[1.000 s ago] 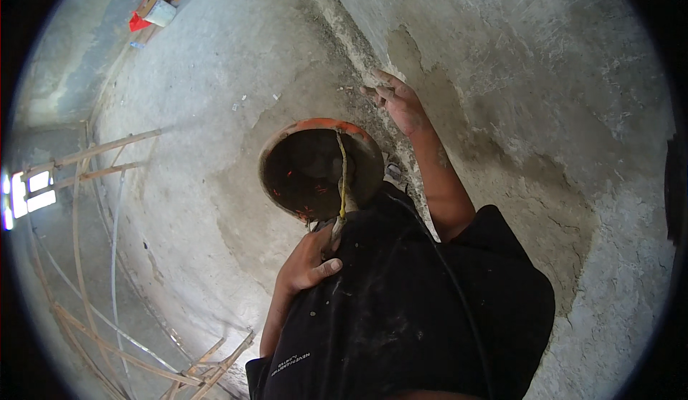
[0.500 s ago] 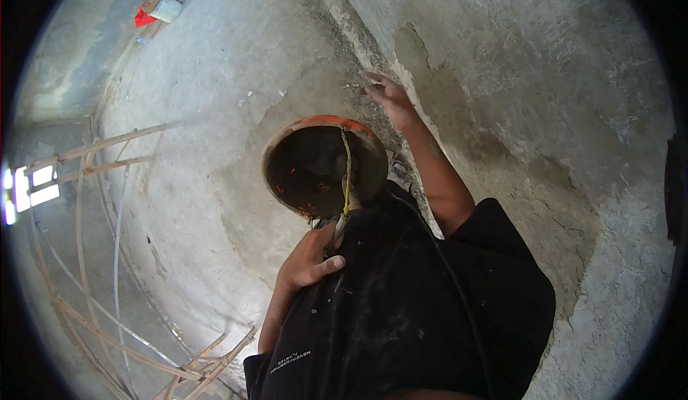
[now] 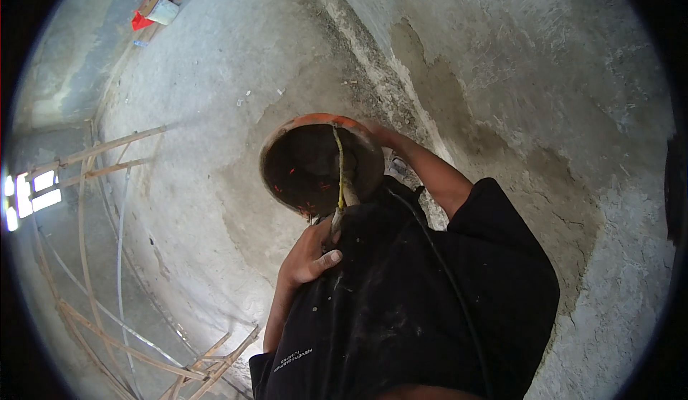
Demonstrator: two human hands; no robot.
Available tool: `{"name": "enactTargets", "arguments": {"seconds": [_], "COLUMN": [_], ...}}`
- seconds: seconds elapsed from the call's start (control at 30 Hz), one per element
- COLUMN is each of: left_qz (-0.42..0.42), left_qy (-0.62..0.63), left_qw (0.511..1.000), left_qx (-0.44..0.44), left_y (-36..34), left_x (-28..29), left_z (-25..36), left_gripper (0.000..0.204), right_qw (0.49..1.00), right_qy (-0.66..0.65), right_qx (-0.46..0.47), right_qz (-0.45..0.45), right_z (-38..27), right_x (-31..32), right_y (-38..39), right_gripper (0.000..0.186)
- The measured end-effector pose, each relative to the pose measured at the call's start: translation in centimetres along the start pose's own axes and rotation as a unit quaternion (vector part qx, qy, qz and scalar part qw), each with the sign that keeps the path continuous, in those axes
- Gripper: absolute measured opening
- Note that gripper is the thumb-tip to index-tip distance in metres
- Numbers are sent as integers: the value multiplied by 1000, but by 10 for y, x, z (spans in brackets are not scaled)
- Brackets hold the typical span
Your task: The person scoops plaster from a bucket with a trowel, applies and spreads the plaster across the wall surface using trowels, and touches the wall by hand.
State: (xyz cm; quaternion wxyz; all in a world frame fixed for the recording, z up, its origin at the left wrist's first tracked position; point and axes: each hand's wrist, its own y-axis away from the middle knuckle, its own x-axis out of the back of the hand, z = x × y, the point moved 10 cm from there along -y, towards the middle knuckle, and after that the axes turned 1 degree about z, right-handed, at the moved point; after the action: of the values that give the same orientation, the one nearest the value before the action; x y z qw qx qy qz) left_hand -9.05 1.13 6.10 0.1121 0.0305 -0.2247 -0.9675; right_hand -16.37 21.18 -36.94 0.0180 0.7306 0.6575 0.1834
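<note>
A round orange bucket (image 3: 287,129), crusted with grey mortar, is held in front of my body with its mouth facing up at me. A yellowish rope handle (image 3: 340,158) runs across its opening. The inside is dark, with a few orange patches where the crust is broken. My left hand (image 3: 309,255) is closed at the near rim, beside the lower end of the rope, its thumb lying against my black shirt. At the far right rim, my right hand (image 3: 378,133) holds the bucket's side; its fingertips are mostly hidden.
A rough grey wall (image 3: 530,63) with a darker damp patch rises on the right. Mortar debris (image 3: 369,67) lies along its foot. Wooden poles (image 3: 107,146) form a scaffold at the left. A cardboard box (image 3: 163,10) and a red bag stand at the far left.
My right hand has come back from beyond the bucket, near the wall's foot, to the bucket's right rim. The left hand has kept its place at the near rim.
</note>
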Motion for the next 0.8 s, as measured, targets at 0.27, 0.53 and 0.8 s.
{"name": "enactTargets", "arguments": {"seconds": [0.27, 0.53, 0.8], "left_qz": [85, 82, 42], "left_qy": [79, 111, 48], "left_qw": [992, 990, 996], "left_qx": [-57, -25, -68], "left_y": [6, -2, -7], "left_x": [13, 17, 20], "left_z": [-12, -5, -9], "left_gripper": [75, 76, 71], "right_qw": [635, 633, 659], "right_qy": [-764, -732, -698], "right_qx": [47, 251, 276], "right_qz": [107, 12, 44], "right_z": [-67, -300, -350], "right_x": [115, 186, 183], "right_y": [99, 143, 151], "right_gripper": [44, 70, 80]}}
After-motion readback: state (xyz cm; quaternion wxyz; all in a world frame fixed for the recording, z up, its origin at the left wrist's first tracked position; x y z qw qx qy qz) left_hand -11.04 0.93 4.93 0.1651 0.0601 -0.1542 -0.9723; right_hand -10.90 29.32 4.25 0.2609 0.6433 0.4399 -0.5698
